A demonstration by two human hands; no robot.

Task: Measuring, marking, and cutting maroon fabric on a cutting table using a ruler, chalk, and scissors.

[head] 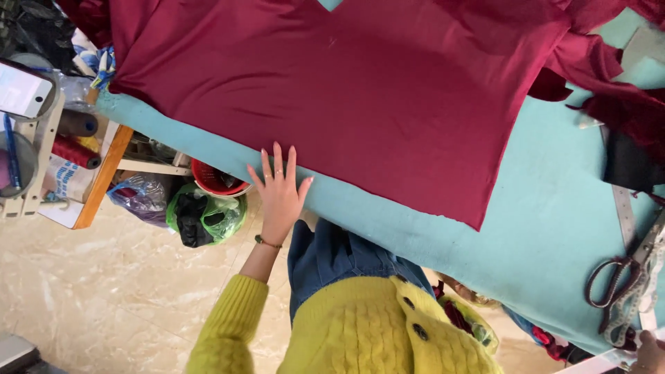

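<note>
A large maroon cloth point(346, 90) lies spread flat on a teal-covered table point(554, 228). My left hand point(278, 188) rests palm down with fingers spread at the table's near edge, fingertips touching the hem of the cloth. It holds nothing. A small part of my right hand point(650, 352) shows at the bottom right corner, beside a measuring tape point(634, 305) and a pair of scissors point(611, 282). Whether it grips anything is hidden by the frame edge. My yellow knitted sleeve and blue jeans fill the bottom.
Maroon scraps point(609, 76) and a black piece of cloth point(627, 163) lie at the table's right, with a metal ruler point(625, 215). Left of the table are thread spools point(75, 151), a phone point(24, 90), a red basket point(218, 181) and a green bag point(208, 216) on the tiled floor.
</note>
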